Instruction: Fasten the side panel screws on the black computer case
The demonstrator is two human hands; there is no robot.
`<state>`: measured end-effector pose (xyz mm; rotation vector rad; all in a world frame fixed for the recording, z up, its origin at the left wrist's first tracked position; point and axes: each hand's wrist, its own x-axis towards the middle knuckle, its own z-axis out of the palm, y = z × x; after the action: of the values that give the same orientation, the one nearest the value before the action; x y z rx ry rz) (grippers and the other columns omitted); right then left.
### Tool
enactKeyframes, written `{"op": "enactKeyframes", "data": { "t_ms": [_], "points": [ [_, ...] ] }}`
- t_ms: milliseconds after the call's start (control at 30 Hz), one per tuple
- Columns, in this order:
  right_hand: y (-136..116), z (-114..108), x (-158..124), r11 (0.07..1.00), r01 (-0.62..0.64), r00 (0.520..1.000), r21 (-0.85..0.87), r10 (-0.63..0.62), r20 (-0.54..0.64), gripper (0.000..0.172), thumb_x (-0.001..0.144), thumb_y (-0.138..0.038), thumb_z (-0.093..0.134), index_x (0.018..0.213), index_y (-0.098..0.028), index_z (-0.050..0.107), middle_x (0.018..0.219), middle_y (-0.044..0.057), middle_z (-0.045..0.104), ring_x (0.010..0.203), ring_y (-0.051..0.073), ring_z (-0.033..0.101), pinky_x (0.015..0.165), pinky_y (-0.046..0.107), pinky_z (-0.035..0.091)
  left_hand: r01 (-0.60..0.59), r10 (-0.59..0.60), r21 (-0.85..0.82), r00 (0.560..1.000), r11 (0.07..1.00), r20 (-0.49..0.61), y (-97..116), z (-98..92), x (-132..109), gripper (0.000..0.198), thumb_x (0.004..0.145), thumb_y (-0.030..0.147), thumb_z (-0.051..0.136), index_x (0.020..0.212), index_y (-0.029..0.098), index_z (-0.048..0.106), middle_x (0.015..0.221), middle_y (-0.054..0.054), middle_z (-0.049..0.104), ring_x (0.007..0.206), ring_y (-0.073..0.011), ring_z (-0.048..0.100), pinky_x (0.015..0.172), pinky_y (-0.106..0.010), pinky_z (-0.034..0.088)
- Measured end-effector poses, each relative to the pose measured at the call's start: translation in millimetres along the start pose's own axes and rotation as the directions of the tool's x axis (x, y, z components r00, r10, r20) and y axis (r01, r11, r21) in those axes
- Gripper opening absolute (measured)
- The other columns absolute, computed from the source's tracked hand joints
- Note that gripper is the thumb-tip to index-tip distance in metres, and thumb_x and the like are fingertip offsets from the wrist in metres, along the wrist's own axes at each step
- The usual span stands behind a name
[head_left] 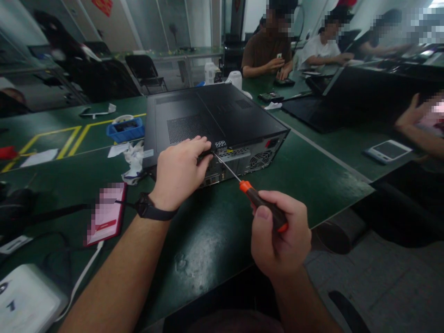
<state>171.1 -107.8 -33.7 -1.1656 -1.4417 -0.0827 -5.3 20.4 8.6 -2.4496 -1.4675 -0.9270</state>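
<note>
A black desktop computer case point(194, 108) lies flat on the green table, its rear panel with ports and a fan grille point(262, 158) facing me. My right hand point(282, 236) grips a screwdriver point(258, 196) with a brown and orange handle. The thin shaft points up and left, and its tip is at the rear panel beside my left fingers. My left hand point(182, 169) is at the case's rear top edge, fingers together and thumb below, closed around a small dark part that my fingers mostly hide. A black watch is on my left wrist.
On the left are a blue bin point(125, 129), crumpled paper point(133, 162), a phone point(107, 215) on a cable and a white box point(29, 300). At right are a flat grey-white device point(390, 151) and a large black panel point(374, 97). Several people sit beyond.
</note>
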Motion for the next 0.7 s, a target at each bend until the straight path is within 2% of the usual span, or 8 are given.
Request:
{"op": "enactKeyframes", "data": {
  "t_ms": [133,300,400,500,600,700],
  "points": [
    [0.6,-0.6,-0.1,0.999,-0.031,0.999,0.017,0.031,0.012,0.026,0.094,-0.021,0.06,0.121,-0.022,0.061,0.089,0.001,0.07,0.067,0.013,0.068,0.06,0.029,0.058,0.004,-0.004,0.001,1.0,1.0,0.001,-0.4,-0.4,-0.2,0.026,0.092,0.023,0.066,0.116,0.022,0.076,0.132,-0.006,0.075,0.124,-0.0262,0.07,0.111,-0.044,0.054],
    [-2.2,-0.9,1.0,0.998,0.034,0.998,0.05,-0.036,0.042,0.027,0.091,-0.019,0.059,0.118,-0.021,0.06,0.091,0.002,0.069,0.071,0.014,0.068,0.063,0.03,0.059,0.003,-0.003,-0.01,1.0,1.0,-0.005,-1.0,0.5,-0.4,0.026,0.091,0.022,0.067,0.116,0.021,0.076,0.132,-0.006,0.074,0.124,-0.0267,0.07,0.111,-0.044,0.053],
    [-1.2,-0.1,-1.3,1.0,-0.027,1.0,0.003,0.027,0.01,0.025,0.094,-0.018,0.06,0.118,-0.023,0.062,0.092,0.001,0.072,0.071,0.014,0.07,0.063,0.029,0.058,0.01,-0.01,-0.01,1.0,1.0,-0.001,0.0,0.3,-0.1,0.025,0.091,0.021,0.067,0.115,0.021,0.076,0.131,-0.007,0.075,0.124,-0.0268,0.07,0.111,-0.043,0.053],
    [0.5,-0.1,-2.3,0.997,-0.068,0.997,0.03,0.068,0.022,0.024,0.096,-0.022,0.059,0.12,-0.022,0.063,0.088,0.0,0.07,0.068,0.013,0.069,0.061,0.029,0.057,0.001,-0.001,-0.01,1.0,1.0,-0.002,0.4,-0.1,0.2,0.025,0.092,0.022,0.066,0.115,0.021,0.076,0.132,-0.007,0.075,0.124,-0.0266,0.07,0.111,-0.043,0.054],
    [0.9,-0.1,-0.4,0.997,-0.027,0.999,0.07,0.024,0.037,0.028,0.094,-0.021,0.058,0.121,-0.021,0.06,0.09,0.001,0.068,0.069,0.014,0.067,0.06,0.03,0.057,-0.001,0.001,-0.004,1.0,1.0,0.0,-0.3,0.2,0.1,0.026,0.092,0.023,0.066,0.116,0.022,0.076,0.133,-0.006,0.074,0.125,-0.0264,0.07,0.111,-0.043,0.053],
    [0.7,0.9,1.1,0.999,0.018,1.0,0.038,-0.019,0.012,0.03,0.091,-0.02,0.06,0.12,-0.02,0.06,0.095,0.004,0.07,0.074,0.015,0.069,0.063,0.031,0.059,0.007,-0.007,-0.004,1.0,1.0,0.005,-1.3,0.9,-0.2,0.026,0.092,0.023,0.065,0.116,0.023,0.076,0.133,-0.006,0.074,0.126,-0.0267,0.069,0.112,-0.044,0.053]
  ]
}}
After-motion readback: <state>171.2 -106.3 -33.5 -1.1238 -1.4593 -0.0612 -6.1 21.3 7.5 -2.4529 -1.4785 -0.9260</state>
